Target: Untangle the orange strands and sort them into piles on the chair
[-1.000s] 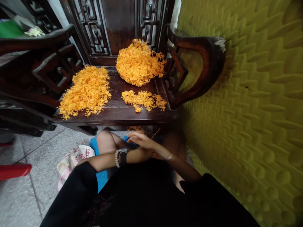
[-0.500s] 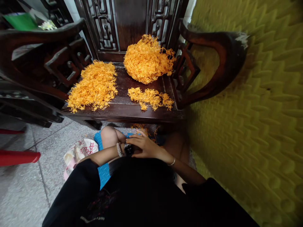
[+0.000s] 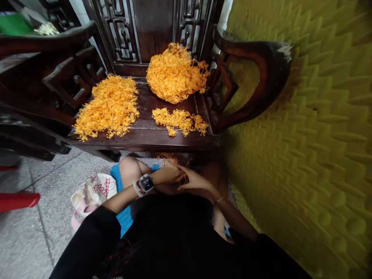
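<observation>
Both hands meet low in front of my body, above my crossed legs. My left hand (image 3: 169,175), with a watch (image 3: 146,183) and beads at its wrist, reaches right; its fingers are hidden around my right hand. The fingers of my right hand (image 3: 194,180) are curved apart, with some dark orange strands between thumb and fingers, too dim to make out. On the dark wooden chair seat (image 3: 145,135) lie a wide orange pile (image 3: 109,106) at the left, a tall mound (image 3: 174,73) at the back and a small scatter (image 3: 180,121) near the front edge.
Curved armrests (image 3: 269,77) flank the seat, and a textured yellow-green surface (image 3: 314,135) rises at the right. On the floor at the left are a white bag with red drawings (image 3: 100,188) and a red plastic piece (image 3: 20,201). Under my legs is a blue mat (image 3: 124,221).
My left forearm has reached farther forward and right, with the watch now fully in view. My right hand has shifted right and turned off the watch. The view has swung slightly right.
</observation>
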### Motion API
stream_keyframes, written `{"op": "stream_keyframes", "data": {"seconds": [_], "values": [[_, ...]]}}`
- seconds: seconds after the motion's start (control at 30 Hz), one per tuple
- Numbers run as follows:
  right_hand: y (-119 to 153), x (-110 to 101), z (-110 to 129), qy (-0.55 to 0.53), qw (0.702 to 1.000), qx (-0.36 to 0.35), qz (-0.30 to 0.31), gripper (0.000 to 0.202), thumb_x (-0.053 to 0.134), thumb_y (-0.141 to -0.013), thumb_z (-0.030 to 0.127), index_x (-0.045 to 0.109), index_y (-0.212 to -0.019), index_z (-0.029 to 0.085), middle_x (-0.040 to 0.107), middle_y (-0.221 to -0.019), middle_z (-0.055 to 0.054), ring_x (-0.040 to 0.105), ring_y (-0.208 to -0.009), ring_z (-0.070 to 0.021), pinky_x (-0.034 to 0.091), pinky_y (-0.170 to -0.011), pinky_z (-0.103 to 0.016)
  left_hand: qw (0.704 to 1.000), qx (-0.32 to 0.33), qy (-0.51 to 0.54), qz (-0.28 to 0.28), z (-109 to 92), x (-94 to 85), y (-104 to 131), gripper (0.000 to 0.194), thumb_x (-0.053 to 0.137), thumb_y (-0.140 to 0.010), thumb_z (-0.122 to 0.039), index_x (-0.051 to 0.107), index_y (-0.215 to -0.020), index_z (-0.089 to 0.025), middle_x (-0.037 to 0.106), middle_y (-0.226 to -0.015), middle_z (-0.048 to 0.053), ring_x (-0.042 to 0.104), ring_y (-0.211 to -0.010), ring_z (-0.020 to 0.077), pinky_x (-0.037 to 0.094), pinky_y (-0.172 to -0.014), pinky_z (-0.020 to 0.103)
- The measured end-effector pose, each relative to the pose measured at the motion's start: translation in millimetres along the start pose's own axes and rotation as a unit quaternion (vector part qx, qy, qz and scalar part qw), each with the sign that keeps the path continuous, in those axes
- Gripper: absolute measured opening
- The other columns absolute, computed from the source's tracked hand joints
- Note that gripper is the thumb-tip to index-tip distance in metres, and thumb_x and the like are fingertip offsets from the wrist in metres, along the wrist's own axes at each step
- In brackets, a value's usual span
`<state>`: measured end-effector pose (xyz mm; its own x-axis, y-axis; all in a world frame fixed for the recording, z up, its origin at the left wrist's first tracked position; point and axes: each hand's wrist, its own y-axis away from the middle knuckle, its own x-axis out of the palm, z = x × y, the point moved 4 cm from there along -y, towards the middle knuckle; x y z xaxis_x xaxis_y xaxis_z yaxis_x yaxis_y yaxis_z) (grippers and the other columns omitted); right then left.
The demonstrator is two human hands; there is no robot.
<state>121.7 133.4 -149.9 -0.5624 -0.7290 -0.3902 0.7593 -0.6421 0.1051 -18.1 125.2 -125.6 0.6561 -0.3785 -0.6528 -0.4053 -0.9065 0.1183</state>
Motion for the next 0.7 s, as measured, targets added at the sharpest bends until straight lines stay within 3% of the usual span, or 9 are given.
{"op": "stream_keyframes", "data": {"seconds": [0.1, 0.17, 0.27, 0.37, 0.5, 0.6, 0.7], "values": [[-1.7, 3.8, -1.2, -0.025, 0.999, 0.026, -0.008, 0.037, 0.061, -0.085, 0.042, 0.065, -0.105, 0.011, 0.069, -0.087, -0.008, 0.064, -0.08, -0.0188, 0.05, -0.077, -0.033, 0.999, 0.037, 0.011, 0.006, -2.9, -9.3, -0.3, 0.017, 0.051, -0.089, -0.032, 0.056, -0.081, -0.017, 0.06, -0.075, 0.003, 0.055, -0.071, 0.0174, 0.041, -0.073, 0.03], [-2.4, 4.4, 10.9, -0.036, 0.999, 0.025, -0.021, 0.035, 0.048, -0.093, 0.042, 0.067, -0.096, 0.012, 0.063, -0.069, -0.002, 0.058, -0.064, -0.014, 0.047, -0.065, -0.027, 0.997, 0.041, 0.065, -0.022, -2.5, -23.6, 9.7, 0.02, 0.044, -0.093, -0.035, 0.053, -0.088, -0.018, 0.058, -0.08, 0.002, 0.053, -0.072, 0.0151, 0.04, -0.07, 0.026], [1.2, 1.2, 37.8, -0.087, 0.995, 0.018, -0.042, 0.036, 0.051, -0.091, 0.046, 0.065, -0.085, 0.014, 0.052, -0.057, 0.004, 0.048, -0.052, -0.0099, 0.038, -0.053, -0.022, 0.977, 0.024, 0.205, -0.052, -5.8, -40.3, 29.5, 0.022, 0.05, -0.091, -0.041, 0.052, -0.09, -0.019, 0.055, -0.08, -0.001, 0.052, -0.074, 0.0136, 0.04, -0.068, 0.023], [5.5, -1.9, 64.8, -0.127, 0.99, 0.004, -0.057, 0.038, 0.052, -0.09, 0.049, 0.064, -0.08, 0.014, 0.056, -0.06, 0.002, 0.048, -0.054, -0.0103, 0.038, -0.053, -0.022, 0.953, 0.022, 0.295, -0.066, -19.7, -44.7, 44.9, 0.021, 0.052, -0.09, -0.039, 0.057, -0.097, -0.019, 0.06, -0.093, 0.002, 0.056, -0.089, 0.0164, 0.043, -0.08, 0.025], [3.6, -5.5, 93.5, -0.117, 0.987, -0.035, -0.104, 0.033, 0.056, -0.087, 0.046, 0.065, -0.098, 0.016, 0.067, -0.093, -0.005, 0.06, -0.084, -0.0173, 0.046, -0.075, -0.028, 0.941, 0.033, 0.294, -0.164, -40.8, -46.7, 55.2, 0.024, 0.048, -0.093, -0.037, 0.058, -0.109, -0.021, 0.063, -0.11, 0.005, 0.056, -0.106, 0.0188, 0.04, -0.095, 0.028], [1.2, -8.3, 110.6, -0.076, 0.989, -0.045, -0.121, 0.027, 0.056, -0.088, 0.041, 0.064, -0.087, 0.015, 0.065, -0.083, -0.003, 0.058, -0.077, -0.0152, 0.044, -0.072, -0.026, 0.944, 0.017, 0.229, -0.236, -48.9, -51.2, 59.8, 0.023, 0.047, -0.094, -0.039, 0.059, -0.095, -0.019, 0.064, -0.088, 0.002, 0.059, -0.083, 0.0159, 0.044, -0.078, 0.024], [1.0, -8.6, 125.4, -0.044, 0.995, -0.042, -0.083, 0.03, 0.055, -0.088, 0.037, 0.056, -0.067, 0.016, 0.052, -0.059, 0.003, 0.046, -0.056, -0.0098, 0.037, -0.056, -0.022, 0.952, 0.01, 0.16, -0.261, -52.9, -57.7, 63.8, 0.034, 0.046, -0.094, -0.042, 0.052, -0.071, -0.018, 0.052, -0.062, -0.003, 0.046, -0.058, 0.0112, 0.035, -0.057, 0.022]]}}
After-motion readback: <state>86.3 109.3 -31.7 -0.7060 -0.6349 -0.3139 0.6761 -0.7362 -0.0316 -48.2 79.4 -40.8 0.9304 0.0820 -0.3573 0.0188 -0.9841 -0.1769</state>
